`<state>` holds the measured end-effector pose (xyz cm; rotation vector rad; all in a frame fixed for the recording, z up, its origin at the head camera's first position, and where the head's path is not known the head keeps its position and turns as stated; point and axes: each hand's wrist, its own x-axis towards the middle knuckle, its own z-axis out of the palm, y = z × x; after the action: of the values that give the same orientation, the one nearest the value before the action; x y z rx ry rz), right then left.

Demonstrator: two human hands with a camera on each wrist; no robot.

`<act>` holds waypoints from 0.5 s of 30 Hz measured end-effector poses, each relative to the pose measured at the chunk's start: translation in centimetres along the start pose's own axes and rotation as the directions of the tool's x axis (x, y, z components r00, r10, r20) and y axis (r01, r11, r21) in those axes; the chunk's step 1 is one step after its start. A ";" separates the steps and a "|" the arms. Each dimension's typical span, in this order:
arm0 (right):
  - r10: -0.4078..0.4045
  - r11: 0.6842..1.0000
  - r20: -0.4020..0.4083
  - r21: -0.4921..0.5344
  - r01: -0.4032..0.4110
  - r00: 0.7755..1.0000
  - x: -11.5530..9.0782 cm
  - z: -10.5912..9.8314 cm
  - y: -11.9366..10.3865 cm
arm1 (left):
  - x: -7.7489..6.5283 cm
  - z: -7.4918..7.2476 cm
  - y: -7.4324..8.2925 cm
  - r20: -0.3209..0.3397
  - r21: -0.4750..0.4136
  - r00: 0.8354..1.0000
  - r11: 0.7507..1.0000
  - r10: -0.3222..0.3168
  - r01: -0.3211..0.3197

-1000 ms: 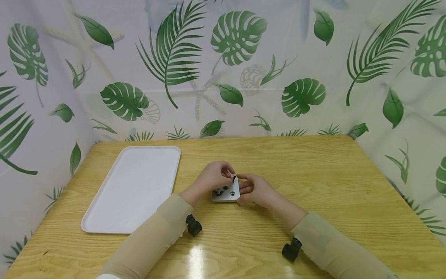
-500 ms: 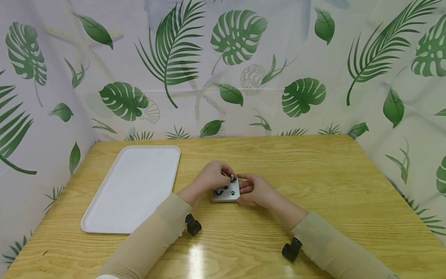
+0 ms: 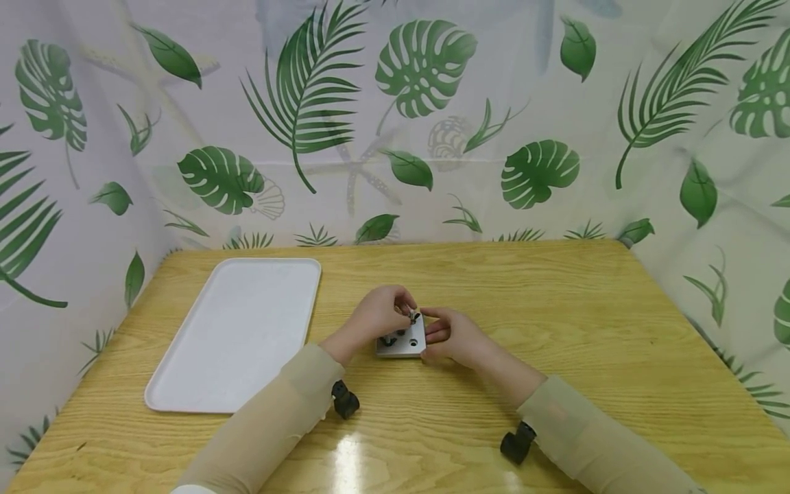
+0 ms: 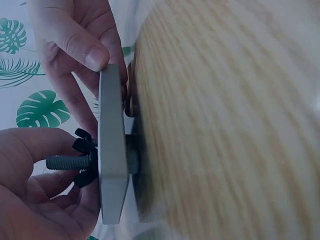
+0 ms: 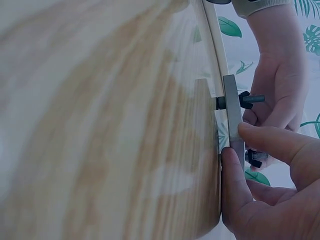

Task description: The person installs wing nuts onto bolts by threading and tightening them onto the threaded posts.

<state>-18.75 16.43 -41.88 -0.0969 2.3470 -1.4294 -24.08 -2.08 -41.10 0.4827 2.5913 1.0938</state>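
Note:
A square metal plate (image 3: pixel 401 350) with holes is at the middle of the table, bolt heads showing under it. My left hand (image 3: pixel 379 314) reaches over it and pinches a black wing nut (image 3: pixel 415 318) on the bolt at the far right corner. A second wing nut (image 4: pixel 86 176) sits on the threaded bolt (image 4: pixel 67 162) at the near left, beside my left palm. My right hand (image 3: pixel 457 337) holds the plate's right edge, with thumb and finger on opposite faces in the right wrist view. Left fingertips are partly hidden behind the bolts.
A white rectangular tray (image 3: pixel 247 329) lies on the left of the wooden table (image 3: pixel 555 295). A leaf-patterned cloth (image 3: pixel 345 137) hangs behind and at both sides. Black wrist cameras (image 3: pixel 344 400) are strapped to both sleeves.
My left fingertips shift slightly round the far wing nut, and its wings stand at a different angle than half a second ago. The plate and my right hand stay nearly still.

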 end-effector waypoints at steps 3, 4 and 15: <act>0.000 1.000 -0.002 0.002 0.000 1.000 0.1 0.0 0.1 | 0.1 0.0 -0.4 -0.010 -0.012 1.000 1.000 0.010 -0.010; -0.005 1.000 0.002 0.000 0.005 1.000 0.1 0.0 0.2 | 0.1 0.0 -0.5 -0.011 -0.011 1.000 1.000 0.012 -0.012; -0.021 1.000 0.012 -0.020 0.021 1.000 0.1 -0.1 0.1 | 0.1 0.1 -0.3 0.032 -0.009 0.998 0.999 0.045 -0.045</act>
<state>-18.90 16.57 -41.93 -0.1359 2.3578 -1.4106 -24.18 -2.19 -41.37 0.5548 2.5588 1.1013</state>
